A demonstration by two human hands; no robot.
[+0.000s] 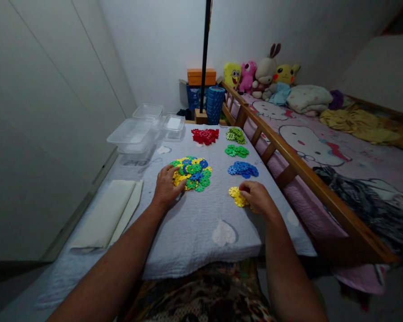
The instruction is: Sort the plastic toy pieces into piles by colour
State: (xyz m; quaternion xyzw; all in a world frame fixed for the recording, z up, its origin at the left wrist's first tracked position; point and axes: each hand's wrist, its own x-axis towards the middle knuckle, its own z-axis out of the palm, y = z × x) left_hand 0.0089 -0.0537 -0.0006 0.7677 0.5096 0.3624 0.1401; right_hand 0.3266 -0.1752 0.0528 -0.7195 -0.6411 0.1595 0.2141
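Flat plastic snowflake-shaped discs lie in colour groups on the cloth-covered table. My left hand (pixel 168 184) rests at the left edge of a mixed pile (pixel 194 170) of yellow, green and blue discs, thumb and fingers apart. Over the yellow discs (pixel 237 197) at the right is my right hand (pixel 255 195), its fingertips pinched together; whatever they hold is hidden. Behind it sit blue discs (pixel 243 169), then green discs (pixel 237 151) and light green discs (pixel 235 135). A red heap (pixel 205 136) lies at the back middle.
Clear plastic containers (pixel 131 133) stand at the back left. A folded cream cloth (pixel 105 214) lies on the left side. Along the right runs a wooden bed rail (pixel 289 170). A black pole (pixel 205 53) rises behind the table, beside a blue foam roller (pixel 215 106).
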